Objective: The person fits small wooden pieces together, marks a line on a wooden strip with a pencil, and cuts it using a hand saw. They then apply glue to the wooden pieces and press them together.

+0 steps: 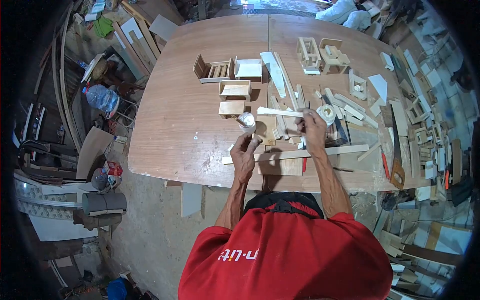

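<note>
Two hands work just above the middle of the counter point(185, 125), whose left half is bare apart from a few small open wooden boxes point(235, 90). The left hand point(245, 156) has its fingers curled round a small white pot point(246, 121), held up near the boxes. Beside it, a thin pale wooden strip point(280, 112) runs level, its free end close to the pot. The right hand point(314, 131) is closed in a pinch on the strip's other end. This looks like a gluing step, with pot and strip brought near each other. Any next move calls for a steady pot and a strip end guided to its mouth without knocking the offcuts below. A long batten point(300, 152) lies under both wrists. What the pot holds cannot be made out, and the right fingertips are hidden behind the hand. A second white tub point(327, 114) is partly covered by the right hand. Further right, a handsaw point(396, 150) lies among scraps blurred by the lens edge.
</note>
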### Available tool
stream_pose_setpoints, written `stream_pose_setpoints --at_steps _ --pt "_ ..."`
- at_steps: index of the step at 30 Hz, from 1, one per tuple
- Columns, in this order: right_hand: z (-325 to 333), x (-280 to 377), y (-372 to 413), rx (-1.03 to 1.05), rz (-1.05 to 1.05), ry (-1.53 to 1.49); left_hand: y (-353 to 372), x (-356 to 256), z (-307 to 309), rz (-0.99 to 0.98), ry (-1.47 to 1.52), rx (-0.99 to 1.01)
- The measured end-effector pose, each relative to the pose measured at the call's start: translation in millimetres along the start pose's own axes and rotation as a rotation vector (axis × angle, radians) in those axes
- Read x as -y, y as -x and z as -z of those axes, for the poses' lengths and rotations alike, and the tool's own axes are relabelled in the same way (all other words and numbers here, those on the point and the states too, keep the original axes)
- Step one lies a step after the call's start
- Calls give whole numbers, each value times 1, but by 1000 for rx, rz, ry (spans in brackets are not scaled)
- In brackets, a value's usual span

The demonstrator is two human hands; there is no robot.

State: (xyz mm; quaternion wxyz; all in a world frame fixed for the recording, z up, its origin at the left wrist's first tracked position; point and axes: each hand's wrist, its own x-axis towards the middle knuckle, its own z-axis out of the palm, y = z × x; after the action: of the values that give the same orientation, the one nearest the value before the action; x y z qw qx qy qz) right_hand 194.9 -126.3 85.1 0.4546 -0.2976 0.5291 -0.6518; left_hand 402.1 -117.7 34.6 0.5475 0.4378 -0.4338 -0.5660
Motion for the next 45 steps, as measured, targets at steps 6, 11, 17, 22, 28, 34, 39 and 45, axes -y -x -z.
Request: stream_pose_setpoints --at_steps 6,11,17,22,28,34,39,45 --pt "23 17 40 -12 -48 -173 -5 -24 -19 -19 57 26" --pt "26 5 52 -5 -42 -220 -4 -27 -28 -56 131 61" --pt "31 -3 66 20 -40 -147 2 -32 -28 -97 110 68" --pt "38 3 77 68 8 17 5 -32 -25 -159 24 34" --pt "42 11 87 224 244 322 9 -23 -17 -225 -128 5" --pt "43 16 92 284 377 446 12 -24 -21 -284 -261 -34" --pt "56 24 94 234 368 526 13 -21 -27 -247 -302 -40" --pt "93 27 74 -70 266 317 5 -10 -63 -208 -206 49"
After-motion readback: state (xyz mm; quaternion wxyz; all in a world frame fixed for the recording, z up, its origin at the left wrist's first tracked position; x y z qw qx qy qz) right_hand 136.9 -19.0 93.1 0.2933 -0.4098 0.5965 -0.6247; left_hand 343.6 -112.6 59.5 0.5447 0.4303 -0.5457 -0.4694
